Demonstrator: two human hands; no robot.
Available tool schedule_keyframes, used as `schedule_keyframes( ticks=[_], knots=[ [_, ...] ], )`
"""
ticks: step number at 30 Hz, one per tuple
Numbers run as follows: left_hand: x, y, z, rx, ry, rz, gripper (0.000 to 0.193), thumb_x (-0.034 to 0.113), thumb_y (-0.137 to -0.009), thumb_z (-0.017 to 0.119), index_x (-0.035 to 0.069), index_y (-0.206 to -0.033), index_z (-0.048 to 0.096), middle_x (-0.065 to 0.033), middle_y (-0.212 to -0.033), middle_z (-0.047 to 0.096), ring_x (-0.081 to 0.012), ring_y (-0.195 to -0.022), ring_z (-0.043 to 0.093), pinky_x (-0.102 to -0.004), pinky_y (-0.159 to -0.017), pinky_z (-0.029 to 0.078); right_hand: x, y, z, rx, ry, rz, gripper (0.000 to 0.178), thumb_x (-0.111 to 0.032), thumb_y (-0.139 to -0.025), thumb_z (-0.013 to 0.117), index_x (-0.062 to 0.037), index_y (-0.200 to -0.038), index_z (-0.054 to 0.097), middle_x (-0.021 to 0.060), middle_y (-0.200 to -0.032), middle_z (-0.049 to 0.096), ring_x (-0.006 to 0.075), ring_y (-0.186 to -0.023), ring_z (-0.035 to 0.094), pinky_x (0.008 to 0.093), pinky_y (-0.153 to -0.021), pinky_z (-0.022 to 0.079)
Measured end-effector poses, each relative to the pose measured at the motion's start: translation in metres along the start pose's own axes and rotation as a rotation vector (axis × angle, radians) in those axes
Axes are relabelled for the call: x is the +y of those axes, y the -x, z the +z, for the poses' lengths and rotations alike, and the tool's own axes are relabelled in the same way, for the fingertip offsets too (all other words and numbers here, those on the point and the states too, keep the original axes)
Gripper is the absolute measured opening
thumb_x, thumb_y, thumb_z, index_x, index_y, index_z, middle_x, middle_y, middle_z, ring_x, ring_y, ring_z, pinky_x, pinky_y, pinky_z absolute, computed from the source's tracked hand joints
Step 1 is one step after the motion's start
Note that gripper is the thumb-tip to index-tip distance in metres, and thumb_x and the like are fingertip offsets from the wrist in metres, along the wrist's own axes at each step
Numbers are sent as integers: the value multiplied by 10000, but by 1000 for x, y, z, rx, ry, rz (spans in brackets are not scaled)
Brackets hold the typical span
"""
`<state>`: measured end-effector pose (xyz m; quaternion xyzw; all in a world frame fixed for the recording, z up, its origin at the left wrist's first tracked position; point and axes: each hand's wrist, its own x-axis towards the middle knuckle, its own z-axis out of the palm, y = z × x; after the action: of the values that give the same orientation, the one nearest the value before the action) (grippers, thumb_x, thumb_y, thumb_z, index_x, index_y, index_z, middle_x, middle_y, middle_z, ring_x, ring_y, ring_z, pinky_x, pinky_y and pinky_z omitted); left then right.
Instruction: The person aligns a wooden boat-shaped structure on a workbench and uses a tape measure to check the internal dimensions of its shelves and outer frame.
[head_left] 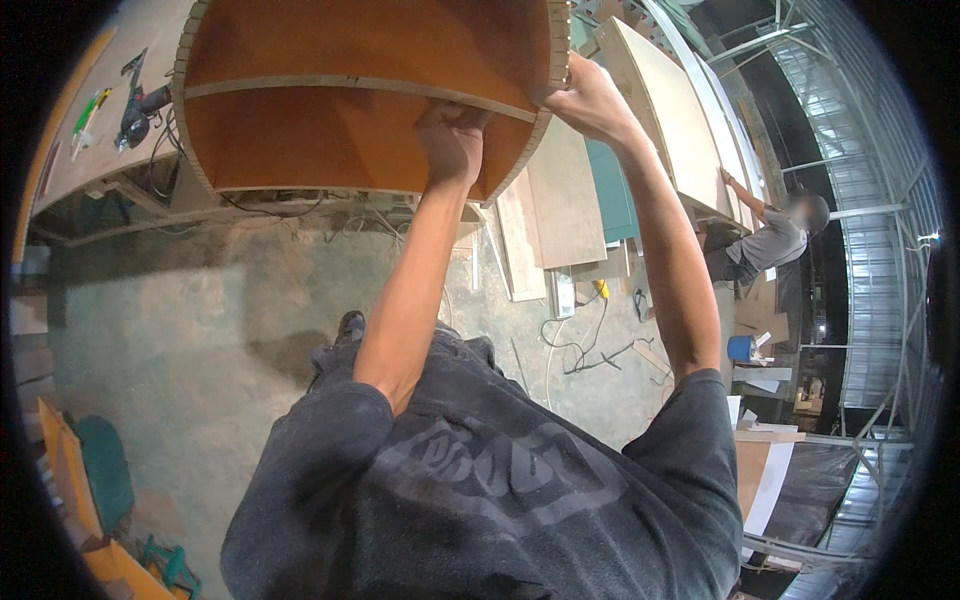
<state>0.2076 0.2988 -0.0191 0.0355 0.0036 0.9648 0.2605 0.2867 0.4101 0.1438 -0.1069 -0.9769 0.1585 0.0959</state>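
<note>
Pointing its open front at the wearer, the orange-lined cabinet (pixel 300 145) is sitting straight ahead and running off the top of the view; can't tell what's supporting it. Divider (pixel 300 81) is running left to right, dipping at its right end. Top is getting cut off, so not calling the cabinet's long axis. Left hand (pixel 452 140) is reaching into the compartment below the divider, close under its front edge; fingers are bending, can't tell if pinching. Right hand (pixel 595 105) is touching the cabinet's right edge; most fingers are hiding, can't tell spread or together. Power tool (pixel 138 118) is lying on the left-side bench (pixel 100 165). Co-worker (pixel 768 245) is reaching to a pale panel (pixel 670 110) at right.
</note>
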Motion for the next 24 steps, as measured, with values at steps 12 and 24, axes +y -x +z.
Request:
schedule_keyframes(
  ticks=[12,24],
  knots=[
    [38,11,1,-61,-387,140,267,189,-904,560,65,-1136,603,-74,-1151,636,-248,-1116,633,-471,-976,558,57,103,47,240,-1103,379,501,-143,-972,633,20,-1428,506,206,-1361,615,257,-1135,677,363,-930,568],
    [-15,25,-1,-21,-730,-212,494,426,-1018,588,77,-1349,477,-68,-1303,520,-209,-1259,480,-403,-1116,406,102,254,285,125,-1505,1131,398,-131,-971,533,31,-1335,524,136,-1192,679,222,-988,686,346,-832,577]
  ],
)
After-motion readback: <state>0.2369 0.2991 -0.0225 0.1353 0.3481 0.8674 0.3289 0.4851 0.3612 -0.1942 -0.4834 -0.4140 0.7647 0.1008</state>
